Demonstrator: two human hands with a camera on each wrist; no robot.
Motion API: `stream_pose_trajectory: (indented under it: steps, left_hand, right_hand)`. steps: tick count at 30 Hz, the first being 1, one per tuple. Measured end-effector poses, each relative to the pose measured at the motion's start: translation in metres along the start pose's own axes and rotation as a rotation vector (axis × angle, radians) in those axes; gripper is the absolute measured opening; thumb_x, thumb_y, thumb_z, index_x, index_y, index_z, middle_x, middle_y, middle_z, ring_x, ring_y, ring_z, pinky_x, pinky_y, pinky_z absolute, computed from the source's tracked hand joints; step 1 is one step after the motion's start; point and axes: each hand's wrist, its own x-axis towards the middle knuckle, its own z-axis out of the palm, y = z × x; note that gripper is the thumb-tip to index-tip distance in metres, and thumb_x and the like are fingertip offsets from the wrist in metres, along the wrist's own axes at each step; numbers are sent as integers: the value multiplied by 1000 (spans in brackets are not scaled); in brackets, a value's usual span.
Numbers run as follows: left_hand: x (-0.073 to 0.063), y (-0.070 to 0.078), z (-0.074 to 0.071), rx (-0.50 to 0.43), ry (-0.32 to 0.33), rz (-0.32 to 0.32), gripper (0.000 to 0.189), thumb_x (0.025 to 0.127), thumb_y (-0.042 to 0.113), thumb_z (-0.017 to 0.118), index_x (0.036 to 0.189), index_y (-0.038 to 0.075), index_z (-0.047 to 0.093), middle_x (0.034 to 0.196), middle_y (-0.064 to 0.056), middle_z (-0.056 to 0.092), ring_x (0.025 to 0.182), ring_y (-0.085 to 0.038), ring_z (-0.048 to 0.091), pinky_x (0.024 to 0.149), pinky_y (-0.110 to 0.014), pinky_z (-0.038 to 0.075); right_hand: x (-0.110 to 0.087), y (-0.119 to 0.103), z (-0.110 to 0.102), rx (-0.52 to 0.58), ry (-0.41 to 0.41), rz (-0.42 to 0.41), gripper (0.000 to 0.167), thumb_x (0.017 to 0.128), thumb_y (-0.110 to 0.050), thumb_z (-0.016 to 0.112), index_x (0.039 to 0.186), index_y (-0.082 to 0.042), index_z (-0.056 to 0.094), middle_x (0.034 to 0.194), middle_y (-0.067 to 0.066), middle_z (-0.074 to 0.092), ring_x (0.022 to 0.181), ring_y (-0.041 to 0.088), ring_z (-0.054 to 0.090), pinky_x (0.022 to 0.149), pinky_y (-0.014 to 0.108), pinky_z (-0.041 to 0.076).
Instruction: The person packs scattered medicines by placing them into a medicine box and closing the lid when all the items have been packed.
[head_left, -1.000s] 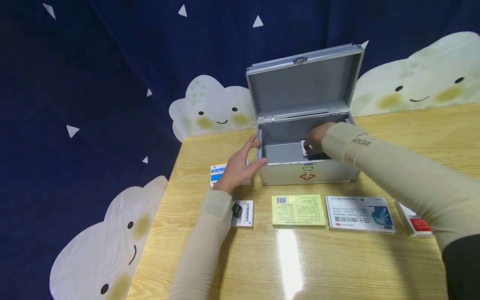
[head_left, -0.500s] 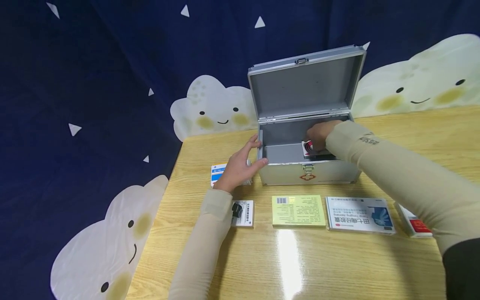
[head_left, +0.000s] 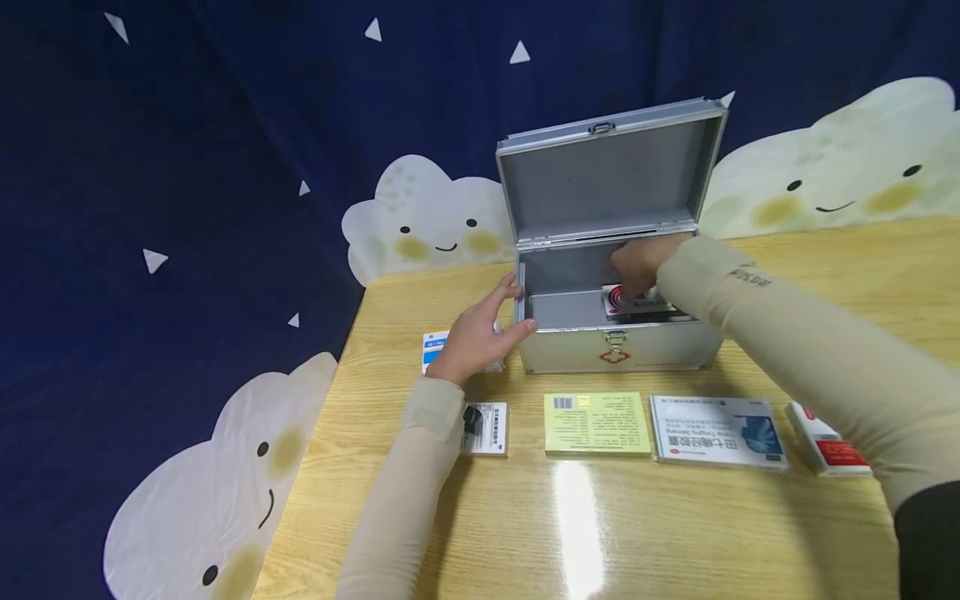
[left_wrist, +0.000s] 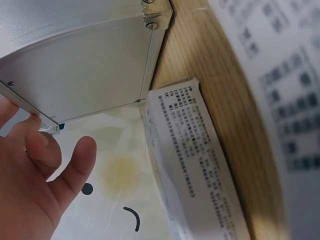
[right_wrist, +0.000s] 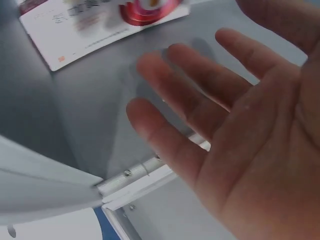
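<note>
An aluminium first-aid case [head_left: 558, 353] with a red cross stands with its lid raised. Inside, toward the right, lies a white medicine box [head_left: 617, 304] with red rings, partly hidden by my right hand [head_left: 642, 263]. In the right wrist view, that hand's fingers [right_wrist: 172, 92] are spread and relaxed, holding nothing, apart from the medicine box [right_wrist: 97, 32]. My left hand [head_left: 480, 332] rests at the case's left end, thumb by the front corner. Its fingertips touch the rim in the left wrist view, where the left hand [left_wrist: 30, 180] shows its palm.
In front of the case lie a yellow box [head_left: 597, 423], a white-and-blue capsule box [head_left: 717, 430] and a red-and-white box [head_left: 834, 446]. A black-and-white box [head_left: 491, 428] and a blue-and-white box [head_left: 435, 346] sit left, partly under my left arm. A patterned curtain [head_left: 420, 83] hangs behind.
My right hand has shifted slightly right inside the case, and more of the ringed medicine box shows. The left hand has stayed at the rim.
</note>
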Motion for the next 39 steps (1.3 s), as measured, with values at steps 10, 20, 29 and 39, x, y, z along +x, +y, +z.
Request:
stream_pose_trajectory:
  steps: [10, 20, 29, 39]
  left_hand:
    - [-1, -1, 0, 36, 10, 14, 78, 92, 61, 54, 158, 35, 19, 151, 16, 48, 97, -21, 64, 88, -42, 52]
    - [2, 4, -4, 69, 56, 102, 66, 92, 53, 59, 148, 21, 46, 162, 12, 32, 139, -24, 42, 120, -51, 27]
    - [-2, 2, -6, 8, 59, 67, 77, 91, 55, 61, 157, 31, 28, 149, 10, 52, 140, -22, 42, 117, -53, 32]
    - [-2, 2, 2, -107, 10, 65, 76, 93, 53, 59, 157, 30, 27, 157, 13, 41, 95, -16, 64, 71, -33, 53]
  right_hand:
    - [-10, -10, -12, 35, 80, -62, 54, 91, -17, 65, 140, 0, 52, 134, 26, 61, 125, 43, 57, 106, 58, 45]
    - [-45, -22, -21, 67, 326, -118, 42, 94, -18, 64, 134, -6, 61, 128, 17, 68, 116, 36, 66, 100, 54, 51]
    - [-85, -29, -20, 50, 506, -244, 37, 92, -20, 66, 127, -6, 66, 124, 12, 71, 95, 24, 72, 90, 49, 56]
    - [-126, -32, -10, 66, 533, -217, 37, 94, -23, 66, 128, -9, 66, 129, 10, 69, 111, 29, 69, 95, 51, 54]
